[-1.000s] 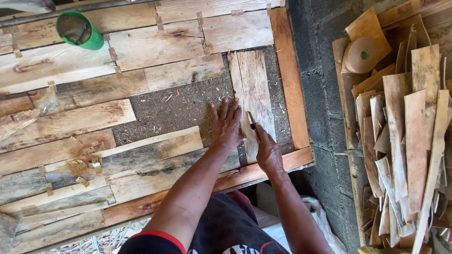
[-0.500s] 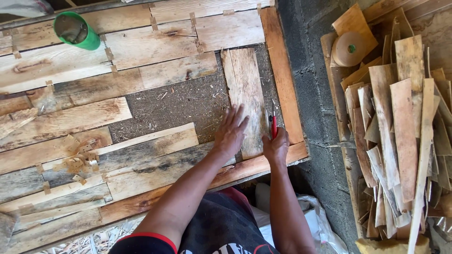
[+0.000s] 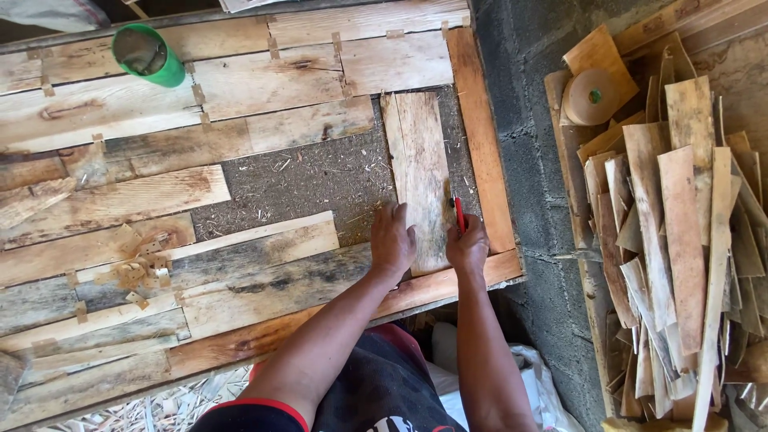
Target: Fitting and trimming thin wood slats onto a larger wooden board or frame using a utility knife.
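My left hand (image 3: 393,240) presses flat on the lower end of a weathered wooden slat (image 3: 418,172) that lies upright in the bare gap of a framed wood panel (image 3: 478,128). My right hand (image 3: 467,245) holds a red pencil (image 3: 459,214) against the slat's right edge, its tip pointing away from me. The slat sits beside the panel's orange right frame strip, with dark backing board (image 3: 312,180) showing to its left.
A green cup (image 3: 146,54) stands on the panel at the upper left. Taped wood strips cover the rest of the panel. To the right, past a grey block wall (image 3: 528,160), lies a pile of wood offcuts (image 3: 672,240) and a tape roll (image 3: 590,96).
The slat has been slid toward the right frame strip and stands straighter. My right hand, earlier over the slat's lower end, now holds the red pencil along its right edge.
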